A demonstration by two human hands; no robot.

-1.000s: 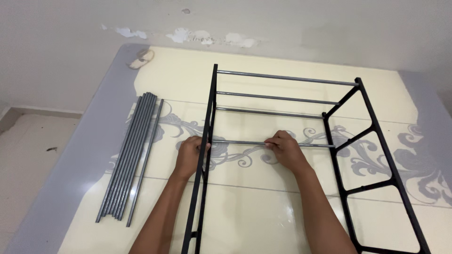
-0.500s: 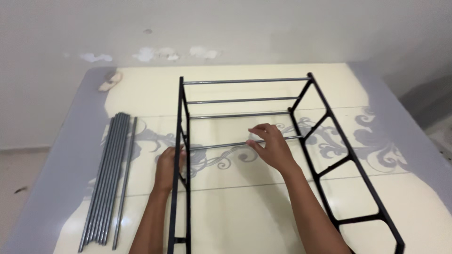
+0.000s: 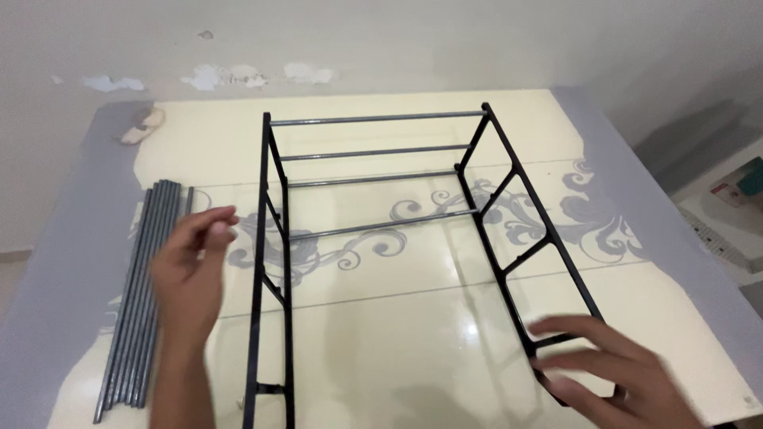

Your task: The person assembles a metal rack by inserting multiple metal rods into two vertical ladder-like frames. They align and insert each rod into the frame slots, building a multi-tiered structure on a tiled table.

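A black metal rack frame (image 3: pixel 270 262) stands on the cream floor tiles, its two side panels joined by several grey metal rods (image 3: pixel 373 226). My left hand (image 3: pixel 191 266) hovers with loose fingers just left of the left side panel, between it and a bundle of loose grey rods (image 3: pixel 147 294). It holds nothing. My right hand (image 3: pixel 612 377) is low at the right, fingers spread, touching the near end of the right side panel (image 3: pixel 540 254).
The floor tiles carry a grey swirl pattern (image 3: pixel 413 218) and a grey border. A white wall with chipped paint (image 3: pixel 238 75) runs along the far side. A small pale object (image 3: pixel 143 125) lies at the far left. Printed paper (image 3: pixel 735 202) lies at the right.
Both hands have let go of the fourth rod, which now sits across the frame. My left hand moved left toward the loose rods; my right hand dropped to the near end of the right panel.
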